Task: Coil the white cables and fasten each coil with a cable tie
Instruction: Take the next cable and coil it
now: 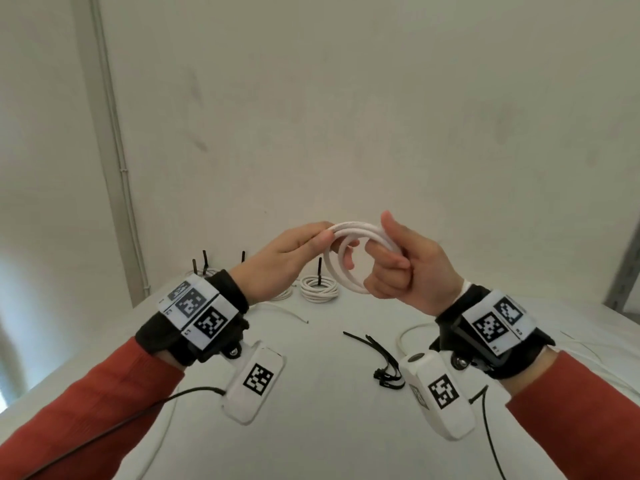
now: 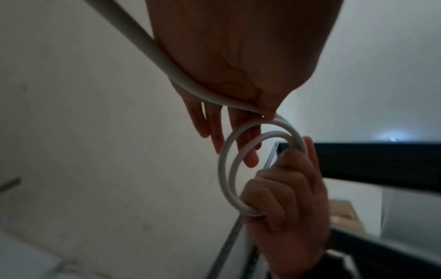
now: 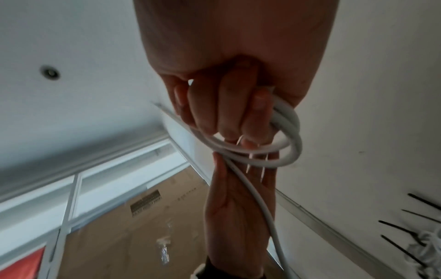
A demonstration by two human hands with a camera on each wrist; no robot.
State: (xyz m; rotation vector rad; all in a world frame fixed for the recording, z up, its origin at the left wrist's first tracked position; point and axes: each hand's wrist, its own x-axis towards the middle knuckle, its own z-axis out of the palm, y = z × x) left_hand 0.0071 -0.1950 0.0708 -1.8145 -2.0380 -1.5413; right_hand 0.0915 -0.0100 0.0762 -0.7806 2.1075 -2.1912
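Note:
Both hands hold a small coil of white cable (image 1: 333, 271) in the air above the table. My left hand (image 1: 322, 235) pinches the coil's top left between thumb and fingers. My right hand (image 1: 388, 258) grips the coil's right side with its fingers curled through the loops. In the left wrist view the coil (image 2: 224, 169) shows two loops, and the cable's tail runs back under my palm. In the right wrist view my curled fingers (image 3: 233, 117) wrap the loops (image 3: 294, 132), and the tail (image 3: 262, 207) trails along the left hand (image 3: 229, 203). A bunch of black cable ties (image 1: 382, 355) lies on the table.
Tied white coils (image 1: 318, 289) with upright black tie ends sit at the table's (image 1: 311, 427) back, by the wall. Loose white cable lies at the left (image 1: 287, 311) and right (image 1: 408, 332). Black tie ends (image 3: 405, 230) show at the right wrist view's edge.

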